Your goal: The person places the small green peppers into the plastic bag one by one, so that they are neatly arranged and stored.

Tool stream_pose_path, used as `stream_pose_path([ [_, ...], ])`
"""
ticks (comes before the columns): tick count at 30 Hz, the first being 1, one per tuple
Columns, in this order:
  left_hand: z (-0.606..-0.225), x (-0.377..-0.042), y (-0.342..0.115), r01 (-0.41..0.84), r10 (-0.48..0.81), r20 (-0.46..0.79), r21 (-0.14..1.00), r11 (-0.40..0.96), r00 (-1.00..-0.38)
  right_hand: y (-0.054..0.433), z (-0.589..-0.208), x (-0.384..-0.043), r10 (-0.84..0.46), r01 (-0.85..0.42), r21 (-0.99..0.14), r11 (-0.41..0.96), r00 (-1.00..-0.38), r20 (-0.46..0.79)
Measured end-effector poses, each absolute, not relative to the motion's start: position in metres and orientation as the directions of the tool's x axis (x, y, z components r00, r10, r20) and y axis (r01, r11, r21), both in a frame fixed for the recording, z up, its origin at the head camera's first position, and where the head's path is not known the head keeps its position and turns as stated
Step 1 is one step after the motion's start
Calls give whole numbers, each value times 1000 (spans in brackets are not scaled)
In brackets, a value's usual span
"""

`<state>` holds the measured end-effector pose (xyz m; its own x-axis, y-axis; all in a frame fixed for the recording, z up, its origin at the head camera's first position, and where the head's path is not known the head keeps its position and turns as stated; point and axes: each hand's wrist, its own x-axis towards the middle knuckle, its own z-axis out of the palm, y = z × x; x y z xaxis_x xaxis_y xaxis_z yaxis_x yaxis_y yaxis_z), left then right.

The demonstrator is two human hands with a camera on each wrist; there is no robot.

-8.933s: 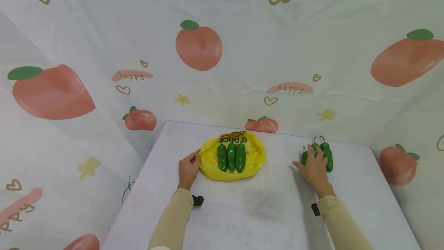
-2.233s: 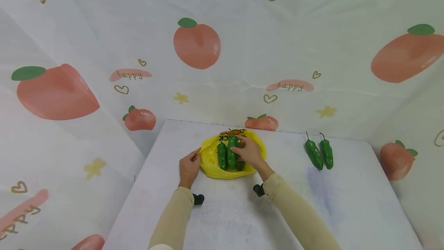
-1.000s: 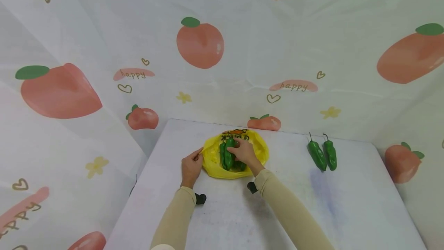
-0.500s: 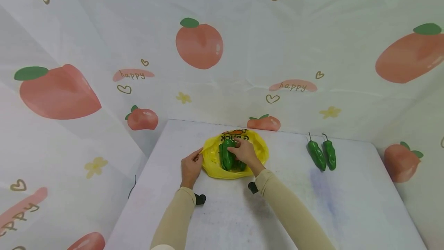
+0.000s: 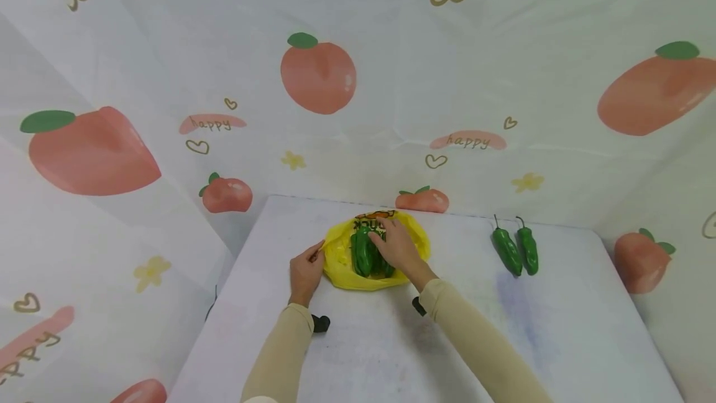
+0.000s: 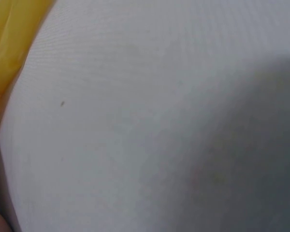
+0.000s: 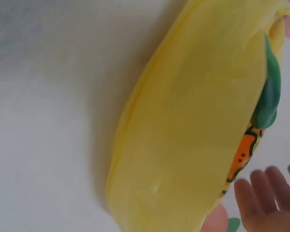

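A yellow plastic bag lies with its mouth spread at the back of the table, several green chili peppers inside. One chili pepper rests on top of the others. My left hand pinches the bag's left rim; the left wrist view shows only bag film and a sliver of that hand. Over the bag's right side, my right hand has its fingers extended and hides part of the peppers. In the right wrist view those fingers are apart from the pepper showing at the bag's mouth.
Two more green chili peppers, one beside the other, lie at the back right of the white table. A fruit-print curtain hangs behind the table and along both sides.
Since the first frame, one chili pepper has come from the right group into the bag. My right hand has just let go of it and drawn slightly right. The left hand keeps its pinch.
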<state>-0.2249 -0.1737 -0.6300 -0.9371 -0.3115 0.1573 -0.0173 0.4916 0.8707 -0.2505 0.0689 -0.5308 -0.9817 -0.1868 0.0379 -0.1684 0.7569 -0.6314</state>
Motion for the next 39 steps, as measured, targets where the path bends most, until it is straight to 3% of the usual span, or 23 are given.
stream_pose_path([
  [9,-634,-224,-175,14,-312,198,862,506,-929,81,-530,-241,-294,-345,-336,876,-936,195],
  [18,-629,-221,-176,-37,-304,141,857,514,-942,96,-532,-235,-340,-361,-155,919,-929,147],
  [39,-628,-224,-173,-22,-291,160,843,537,-943,133,-548,-227,-303,-313,-172,934,-949,84],
])
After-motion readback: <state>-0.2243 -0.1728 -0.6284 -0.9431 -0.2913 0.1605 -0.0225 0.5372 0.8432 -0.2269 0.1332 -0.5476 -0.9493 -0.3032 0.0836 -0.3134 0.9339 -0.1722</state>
